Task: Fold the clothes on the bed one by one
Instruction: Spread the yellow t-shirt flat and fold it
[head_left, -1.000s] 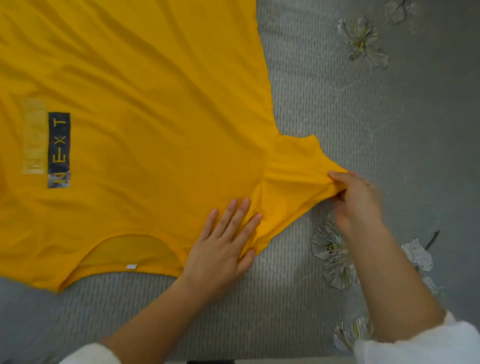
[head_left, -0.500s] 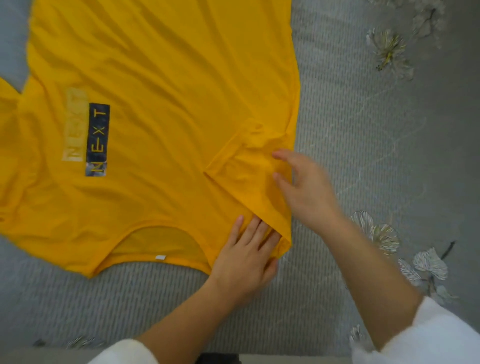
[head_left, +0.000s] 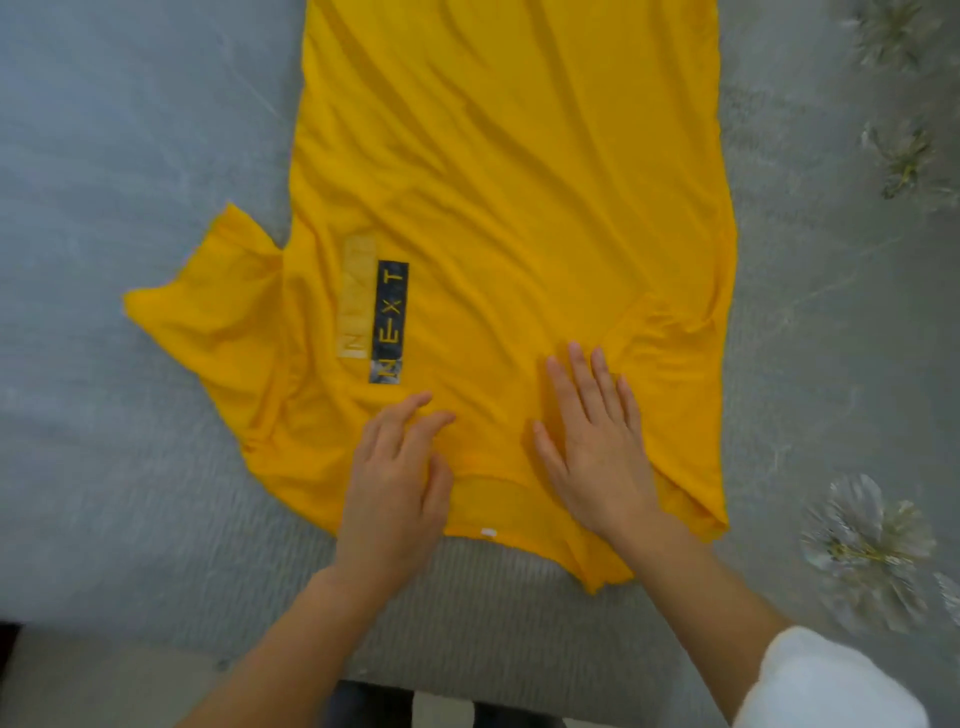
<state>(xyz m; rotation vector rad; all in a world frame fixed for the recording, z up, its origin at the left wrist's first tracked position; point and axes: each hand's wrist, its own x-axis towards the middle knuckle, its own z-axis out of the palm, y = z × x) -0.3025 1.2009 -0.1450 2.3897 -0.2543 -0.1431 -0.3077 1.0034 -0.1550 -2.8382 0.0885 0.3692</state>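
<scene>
Creased yellow T-shirt (head_left: 519, 171), left hand (head_left: 392, 493), right hand (head_left: 597, 457) flat, quilted bedspread (head_left: 156, 467)

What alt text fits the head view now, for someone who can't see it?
A yellow T-shirt lies front up on a grey bedcover, collar toward the person, whose left hand and right hand rest open on it near the neckline. The sleeve on the person's right is folded in over the body; the other sleeve lies spread out.

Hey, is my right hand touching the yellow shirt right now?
Touching. The head view shows the right hand lying flat with straight fingers on the yellow shirt, with no gap visible between hand and fabric.
</scene>
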